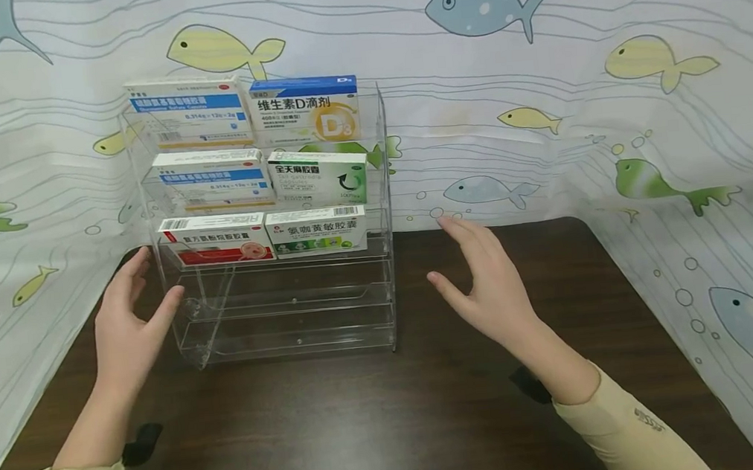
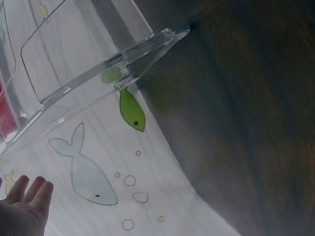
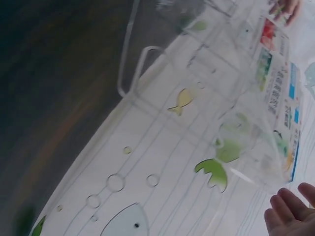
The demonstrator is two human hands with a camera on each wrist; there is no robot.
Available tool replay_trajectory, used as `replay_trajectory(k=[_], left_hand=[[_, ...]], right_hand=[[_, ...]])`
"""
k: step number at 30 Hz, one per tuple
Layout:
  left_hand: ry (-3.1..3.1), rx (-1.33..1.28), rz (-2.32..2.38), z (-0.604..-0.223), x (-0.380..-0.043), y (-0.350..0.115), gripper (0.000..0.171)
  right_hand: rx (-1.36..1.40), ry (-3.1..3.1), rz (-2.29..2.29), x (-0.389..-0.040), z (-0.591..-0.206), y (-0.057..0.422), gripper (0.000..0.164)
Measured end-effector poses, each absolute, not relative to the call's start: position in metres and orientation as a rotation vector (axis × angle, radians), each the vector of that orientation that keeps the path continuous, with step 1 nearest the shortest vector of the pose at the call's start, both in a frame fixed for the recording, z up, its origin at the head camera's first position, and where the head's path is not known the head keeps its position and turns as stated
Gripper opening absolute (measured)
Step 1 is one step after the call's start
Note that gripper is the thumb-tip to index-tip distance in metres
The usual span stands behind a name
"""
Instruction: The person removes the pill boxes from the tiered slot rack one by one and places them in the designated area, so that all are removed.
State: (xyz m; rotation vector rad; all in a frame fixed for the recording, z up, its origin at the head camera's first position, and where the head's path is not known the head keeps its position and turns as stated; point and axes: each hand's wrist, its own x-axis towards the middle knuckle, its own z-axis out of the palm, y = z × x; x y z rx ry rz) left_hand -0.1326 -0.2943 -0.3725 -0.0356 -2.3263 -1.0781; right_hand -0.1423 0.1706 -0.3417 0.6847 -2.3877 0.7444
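A clear acrylic tiered rack (image 1: 305,342) stands on the dark table, with medicine boxes in pairs on its upper three tiers. The top tier has a blue-and-white capsule box (image 1: 194,116) and a vitamin D box (image 1: 305,113). Below them sit another blue-and-white box (image 1: 217,185) and a green-and-white box (image 1: 319,180). The third tier carries a red-and-white box (image 1: 218,243) and a green-striped white box (image 1: 317,233). My left hand (image 1: 127,316) is beside the rack's left side, thumb and fingers spread. To the right of the rack, my right hand (image 1: 488,285) hovers apart from it, holding nothing.
The lower tiers of the rack show only clear plastic. Behind and at both sides hangs a white fish-print cloth (image 1: 476,144). The brown wooden tabletop (image 1: 367,430) stretches in front of the rack.
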Motion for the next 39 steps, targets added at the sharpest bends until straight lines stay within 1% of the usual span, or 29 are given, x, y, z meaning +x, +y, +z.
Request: replay_trajectory(k=[6, 11, 15, 18, 21, 28, 32, 39], left_hand=[[-2.295, 0.043, -1.275, -0.377, -0.139, -0.3, 0.065], [-2.284, 0.05, -1.408, -0.381, -0.143, -0.307, 0.063], [-2.165, -0.017, -1.643, -0.387, -0.145, -0.313, 0.06], [-2.03, -0.085, -1.851, -0.39, -0.147, -0.318, 0.058], [-1.953, -0.164, -1.951, -0.392, -0.149, -0.32, 0.055], [-1.874, -0.366, -2.019, -0.397, -0.155, -0.318, 0.053], [-1.897, -0.373, -1.995, -0.399, -0.155, -0.318, 0.049], [-1.87, -0.387, -1.994, -0.4, -0.156, -0.316, 0.051]], right_hand=[[0.766, -2.278, 0.835, -0.152, -0.332, 0.147, 0.069], [0.815, -2.209, 0.941, -0.161, -0.325, 0.131, 0.063], [0.85, -2.178, 1.04, -0.169, -0.32, 0.121, 0.058], [0.879, -2.167, 1.097, -0.174, -0.316, 0.113, 0.056], [0.913, -2.156, 1.135, -0.18, -0.312, 0.104, 0.056], [0.988, -2.135, 1.211, -0.196, -0.3, 0.086, 0.05], [1.001, -2.159, 1.247, -0.206, -0.295, 0.077, 0.046], [1.0, -2.251, 1.295, -0.219, -0.289, 0.065, 0.042]])
